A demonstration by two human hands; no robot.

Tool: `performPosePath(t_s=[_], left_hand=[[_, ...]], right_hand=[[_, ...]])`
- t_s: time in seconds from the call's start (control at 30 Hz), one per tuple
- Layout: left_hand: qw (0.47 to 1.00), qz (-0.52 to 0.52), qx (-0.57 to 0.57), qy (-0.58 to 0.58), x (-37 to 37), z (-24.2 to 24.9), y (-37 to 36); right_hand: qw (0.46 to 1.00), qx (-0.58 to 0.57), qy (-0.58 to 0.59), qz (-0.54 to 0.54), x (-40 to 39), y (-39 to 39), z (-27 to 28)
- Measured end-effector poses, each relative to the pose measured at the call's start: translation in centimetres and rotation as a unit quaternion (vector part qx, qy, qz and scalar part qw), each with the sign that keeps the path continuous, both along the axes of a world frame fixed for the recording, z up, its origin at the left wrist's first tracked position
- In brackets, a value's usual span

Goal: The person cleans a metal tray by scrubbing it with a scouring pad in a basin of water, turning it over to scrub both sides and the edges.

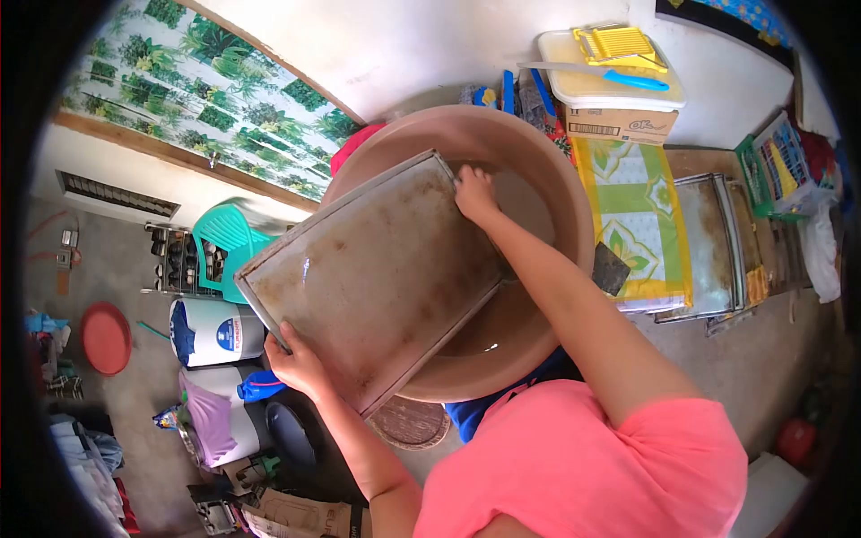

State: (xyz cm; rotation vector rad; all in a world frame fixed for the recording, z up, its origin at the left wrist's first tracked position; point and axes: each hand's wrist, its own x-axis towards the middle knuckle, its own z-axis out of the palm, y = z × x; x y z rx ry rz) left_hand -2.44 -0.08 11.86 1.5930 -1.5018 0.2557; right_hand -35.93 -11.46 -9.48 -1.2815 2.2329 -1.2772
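Note:
A large metal baking tray (pixel 377 269), its flat face marked with brown stains, is tilted over a big brown plastic basin (pixel 574 242). My left hand (pixel 298 363) grips the tray's near left edge, thumb on the face and the other fingers hidden beneath. At the far right edge, my right hand (pixel 475 191) is closed on the rim. Brownish water (pixel 480 339) shows inside the basin under the tray. Part of the tray reaches past the basin's left rim.
On the right, a patterned cloth (pixel 628 215) covers a surface beside more metal trays (pixel 708 242). A lidded container (pixel 574 76) carries a blue-handled knife (pixel 635 81) and a yellow slicer (pixel 619 45). To the left stand a green chair (pixel 220 233) and a white bucket (pixel 211 332).

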Motion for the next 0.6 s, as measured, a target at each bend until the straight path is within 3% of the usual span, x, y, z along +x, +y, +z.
performPosePath(t_s=[0.07, 0.13, 0.27, 0.33, 0.4, 0.5, 0.6], left_hand=[[1.000, 0.012, 0.014, 0.007, 0.6, -0.4, -0.2], [0.998, 0.053, 0.046, -0.005, 0.5, -0.2, 0.2], [0.998, 0.048, 0.021, 0.018, 0.1, -0.4, -0.3], [0.999, 0.030, 0.011, 0.019, 0.4, -0.3, 0.3], [1.000, 0.007, -0.002, 0.029, -0.4, -0.2, 0.2], [0.999, 0.030, -0.027, 0.002, -0.6, -0.4, 0.1], [0.998, 0.044, -0.002, 0.036, -0.6, -0.5, -0.1]], right_hand=[[0.989, 0.132, -0.028, 0.068, 1.0, 4.4, 0.0], [0.981, 0.166, -0.049, 0.083, 1.5, 5.8, -0.7], [0.986, 0.138, -0.006, 0.090, 0.7, 3.5, 1.7], [0.994, 0.030, 0.047, 0.091, 0.0, -0.4, 2.4], [0.993, 0.064, 0.011, 0.097, -0.8, -2.4, 4.8], [0.995, 0.063, 0.003, 0.083, -0.3, -0.5, 2.1], [0.974, 0.198, -0.025, 0.104, 1.3, 4.5, -1.4]])
